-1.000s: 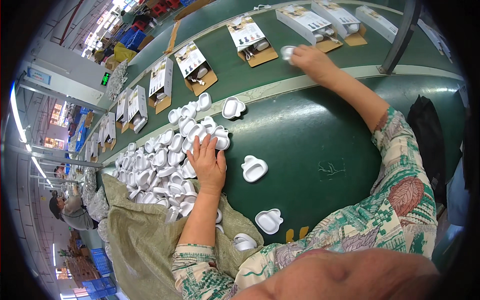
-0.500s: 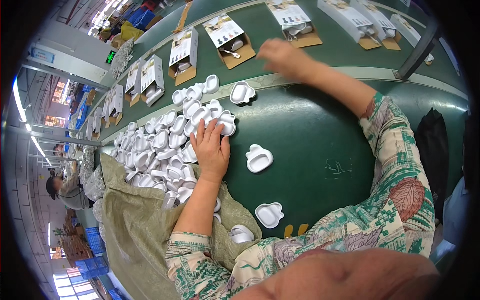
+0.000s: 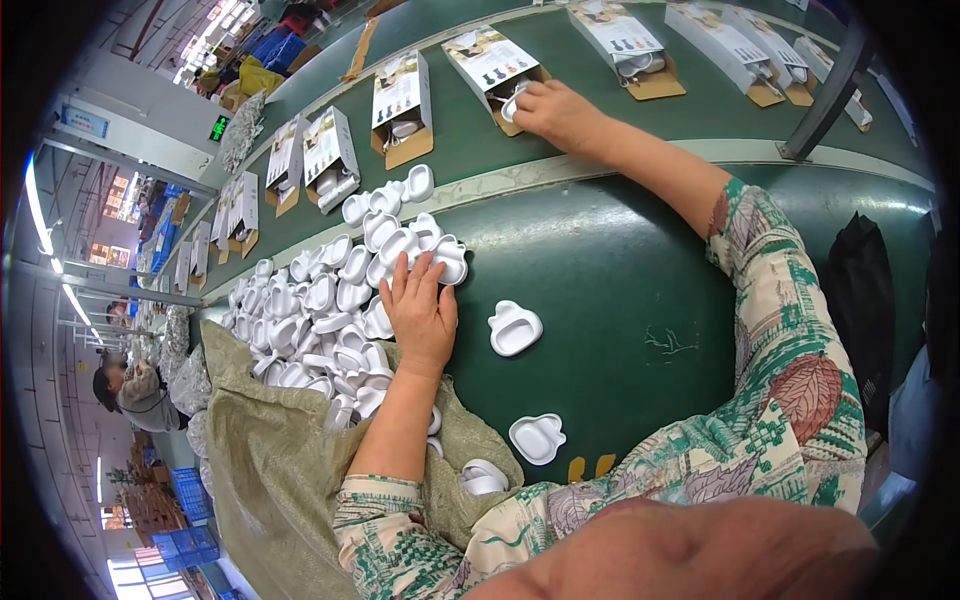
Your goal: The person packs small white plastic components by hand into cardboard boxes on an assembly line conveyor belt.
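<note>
My right hand (image 3: 557,116) reaches over the far green belt and pinches a small white plastic part (image 3: 514,102). It holds this part at the open end of a printed white carton (image 3: 490,58), whose brown flap is folded out. My left hand (image 3: 420,320) lies with fingers spread on the near end of a heap of similar white parts (image 3: 320,292). These are shallow, rounded shapes with an oval hollow and small bumps along one edge. Apart from the heap, one white part (image 3: 516,329) and another white part (image 3: 538,439) lie on the green table.
More open cartons (image 3: 402,100) stand in a row along the belt (image 3: 560,150), white items inside them. A green woven sack (image 3: 270,440) spreads beneath the heap at left. A metal post (image 3: 830,95) rises at far right. Another person (image 3: 145,395) is at the distant left.
My right hand now holds a white part at a carton's opening; the part near the table's far edge is gone from its place. The cartons have shifted right. My left hand stays nearly still.
</note>
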### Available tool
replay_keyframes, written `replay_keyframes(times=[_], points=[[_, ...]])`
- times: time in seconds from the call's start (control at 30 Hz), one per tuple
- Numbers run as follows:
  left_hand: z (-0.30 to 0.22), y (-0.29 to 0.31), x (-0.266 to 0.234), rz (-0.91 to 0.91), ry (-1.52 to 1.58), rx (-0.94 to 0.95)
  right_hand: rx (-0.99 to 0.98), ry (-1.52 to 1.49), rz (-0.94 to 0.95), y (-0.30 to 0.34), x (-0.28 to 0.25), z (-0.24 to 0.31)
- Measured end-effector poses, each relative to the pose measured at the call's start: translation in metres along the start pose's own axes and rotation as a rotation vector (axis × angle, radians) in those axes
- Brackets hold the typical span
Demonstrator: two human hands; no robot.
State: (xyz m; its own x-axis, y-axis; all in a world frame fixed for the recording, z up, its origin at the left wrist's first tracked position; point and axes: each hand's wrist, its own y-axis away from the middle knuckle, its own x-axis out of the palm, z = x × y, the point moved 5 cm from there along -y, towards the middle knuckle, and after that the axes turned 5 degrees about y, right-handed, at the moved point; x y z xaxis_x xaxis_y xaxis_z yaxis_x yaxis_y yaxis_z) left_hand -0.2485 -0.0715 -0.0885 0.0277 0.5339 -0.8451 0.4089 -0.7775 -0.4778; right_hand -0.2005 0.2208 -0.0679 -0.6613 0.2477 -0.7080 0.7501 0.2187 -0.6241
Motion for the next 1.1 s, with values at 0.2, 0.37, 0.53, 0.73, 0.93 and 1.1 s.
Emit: replay_keyframes(times=[0.2, 0.37, 0.53, 0.73, 0.93, 1.1], points=[[0.008, 0.004, -0.005, -0.003, -0.014, 0.002, 0.165, 0.077, 0.026, -0.019, 0.029, -0.046], [0.017, 0.003, -0.017, -0.002, -0.041, 0.015, 0.192, -0.024, -0.078, -0.033, 0.02, 0.0], [0.013, 0.004, -0.013, -0.006, -0.015, 0.026, -0.024, -0.281, -0.118, -0.081, 0.031, 0.093], [0.029, 0.002, -0.025, -0.017, 0.009, 0.034, -0.019, -0.275, 0.088, -0.1, 0.048, 0.113], [0.03, 0.006, -0.022, -0.008, 0.019, 0.025, 0.184, -0.008, 0.066, -0.055, 0.032, 0.035], [0.033, 0.008, -0.022, -0.02, 0.03, 0.01, 0.496, 0.141, 0.031, -0.045, 0.049, -0.028]])
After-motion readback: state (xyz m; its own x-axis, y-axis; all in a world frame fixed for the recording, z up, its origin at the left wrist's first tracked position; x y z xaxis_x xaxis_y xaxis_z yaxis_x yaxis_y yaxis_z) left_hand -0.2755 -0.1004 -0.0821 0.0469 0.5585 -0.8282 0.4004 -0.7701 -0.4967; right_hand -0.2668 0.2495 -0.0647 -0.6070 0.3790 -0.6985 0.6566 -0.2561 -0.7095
